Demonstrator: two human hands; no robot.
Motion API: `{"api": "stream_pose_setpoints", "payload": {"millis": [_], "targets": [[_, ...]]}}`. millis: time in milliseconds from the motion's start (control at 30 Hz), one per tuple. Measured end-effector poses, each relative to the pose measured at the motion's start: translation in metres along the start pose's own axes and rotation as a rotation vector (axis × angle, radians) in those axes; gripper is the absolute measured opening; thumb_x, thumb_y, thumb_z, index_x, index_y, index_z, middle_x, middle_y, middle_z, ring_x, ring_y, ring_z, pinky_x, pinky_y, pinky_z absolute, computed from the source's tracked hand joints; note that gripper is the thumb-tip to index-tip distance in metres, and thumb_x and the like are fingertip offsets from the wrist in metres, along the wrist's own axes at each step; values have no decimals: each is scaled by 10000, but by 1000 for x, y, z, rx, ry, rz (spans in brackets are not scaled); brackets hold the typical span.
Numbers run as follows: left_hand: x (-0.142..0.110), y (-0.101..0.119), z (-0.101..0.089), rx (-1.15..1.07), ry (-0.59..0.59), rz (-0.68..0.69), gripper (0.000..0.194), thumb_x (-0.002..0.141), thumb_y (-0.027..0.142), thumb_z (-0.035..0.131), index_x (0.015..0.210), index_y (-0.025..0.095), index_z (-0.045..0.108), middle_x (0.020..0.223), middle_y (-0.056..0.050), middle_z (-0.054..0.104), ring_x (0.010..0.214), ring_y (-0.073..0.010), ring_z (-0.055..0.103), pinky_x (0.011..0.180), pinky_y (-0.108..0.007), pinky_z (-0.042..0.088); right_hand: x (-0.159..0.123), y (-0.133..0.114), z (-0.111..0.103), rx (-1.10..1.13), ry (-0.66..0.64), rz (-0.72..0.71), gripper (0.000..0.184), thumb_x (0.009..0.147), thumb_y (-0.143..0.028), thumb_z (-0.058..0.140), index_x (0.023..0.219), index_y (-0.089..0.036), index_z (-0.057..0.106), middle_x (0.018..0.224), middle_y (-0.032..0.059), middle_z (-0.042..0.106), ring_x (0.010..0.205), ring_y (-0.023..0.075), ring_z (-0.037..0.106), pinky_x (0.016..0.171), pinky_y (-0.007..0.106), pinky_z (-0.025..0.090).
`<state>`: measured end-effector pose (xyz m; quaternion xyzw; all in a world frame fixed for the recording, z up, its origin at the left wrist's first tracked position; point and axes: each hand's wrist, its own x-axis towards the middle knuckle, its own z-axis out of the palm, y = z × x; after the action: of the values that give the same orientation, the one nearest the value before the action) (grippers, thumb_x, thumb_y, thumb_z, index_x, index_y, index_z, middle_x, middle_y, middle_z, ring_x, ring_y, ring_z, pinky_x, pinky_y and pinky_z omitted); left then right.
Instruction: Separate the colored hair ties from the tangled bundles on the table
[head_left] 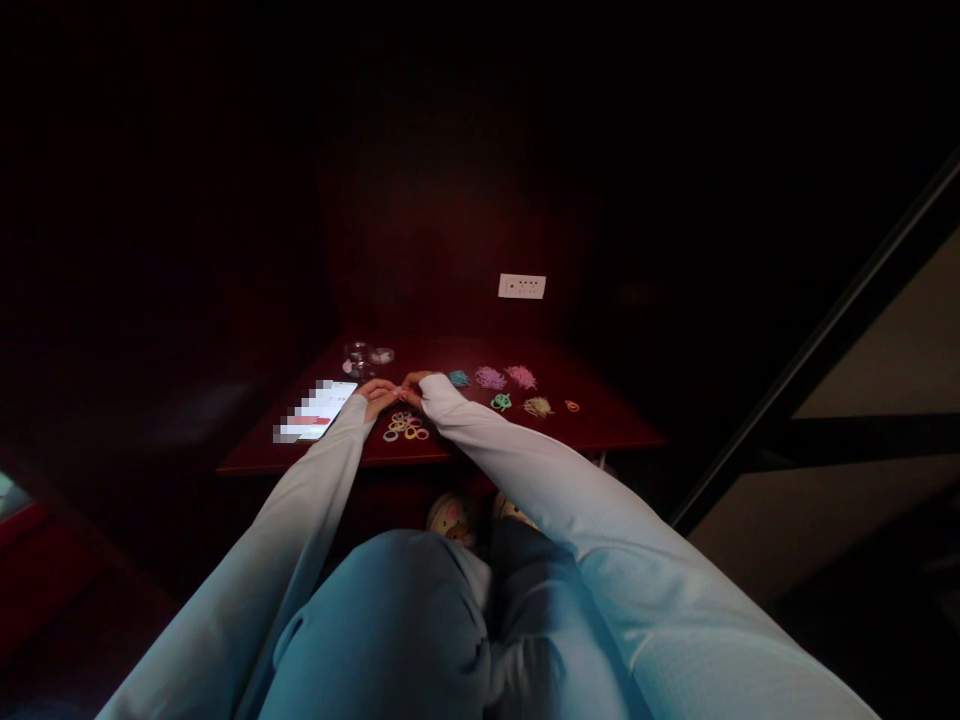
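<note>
Above the red table (570, 433), my left hand (377, 396) and my right hand (414, 388) meet with their fingertips pinched together. Between them is a tiny pale piece (398, 391), too small and too covered by fingers to name. Just below, toward the front edge, lies a loose heap of coloured hair ties (406, 428). Right of my right hand are small piles of thin band-like pieces: a blue pile (459, 379), a purple pile (490, 378), a pink pile (521, 377) and a yellowish pile (538, 406). Green loops (501, 402) and orange loops (572, 406) lie near these.
A phone with its screen lit (322, 410) lies left of my left hand. Behind it stands a clear jar (358, 356), with a round clear lid (382, 355) beside it. A white wall socket (522, 287) is on the dark red back panel. My knees are below the table's front edge.
</note>
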<state>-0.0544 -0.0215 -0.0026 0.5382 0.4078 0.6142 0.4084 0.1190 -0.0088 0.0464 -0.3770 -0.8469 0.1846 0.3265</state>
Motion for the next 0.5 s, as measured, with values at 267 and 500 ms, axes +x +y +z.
{"api": "stream_pose_setpoints", "payload": {"millis": [267,500], "targets": [[2,1,-1,107,17,86,641,512,680,959,869,224,683,831,-56,804,880,-271,778,934,-408,611,-1,-1,-1,-141,-23,1,110,920,-208,778,832,-175,722,738,-27,654,702,118,519,699,233,367],[11,-5,-5,214,37,124,554,581,650,919,869,237,686,768,-33,781,832,-260,770,798,-342,595,6,2,-28,-112,-50,59,145,879,-206,828,775,-185,731,723,-29,683,690,112,548,681,228,372]]}}
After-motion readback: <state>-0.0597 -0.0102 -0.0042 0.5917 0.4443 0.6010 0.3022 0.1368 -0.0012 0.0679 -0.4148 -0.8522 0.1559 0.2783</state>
